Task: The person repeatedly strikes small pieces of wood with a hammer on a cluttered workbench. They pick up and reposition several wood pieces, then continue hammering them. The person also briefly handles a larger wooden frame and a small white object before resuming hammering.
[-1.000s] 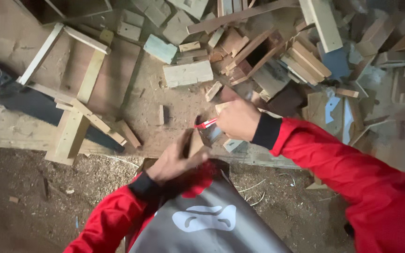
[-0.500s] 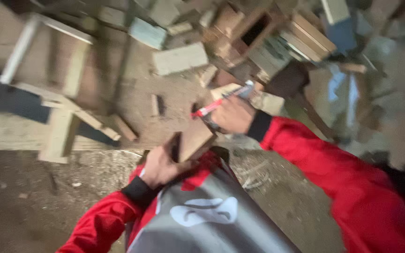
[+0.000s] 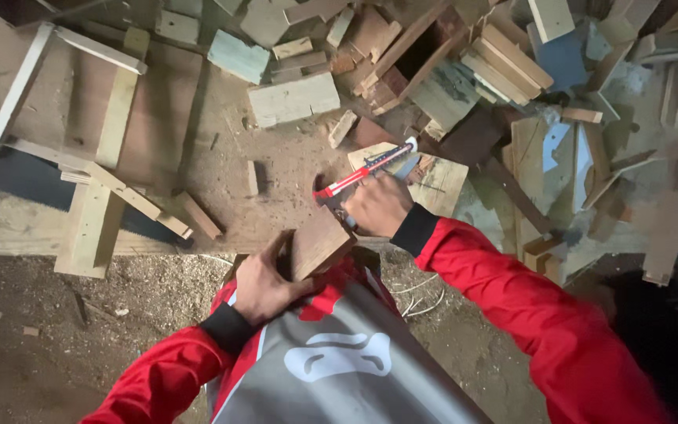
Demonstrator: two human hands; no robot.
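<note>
Left hand (image 3: 264,284) grips wood block (image 3: 319,243) | right hand (image 3: 377,206) just above, clutching red tool (image 3: 364,169)

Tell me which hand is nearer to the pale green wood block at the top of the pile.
The right. The right hand, holding a red and white tool, is below and right of the pale green block. The left hand, gripping a brown wood piece, sits lower, further away.

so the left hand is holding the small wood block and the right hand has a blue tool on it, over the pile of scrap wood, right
Not quite: the tool is red with a white tip, not blue, as the head view shows. The rest stands: the left hand holds the small wood block, and the right hand holds the tool at the block's upper edge, over the pile of scrap wood.
</note>
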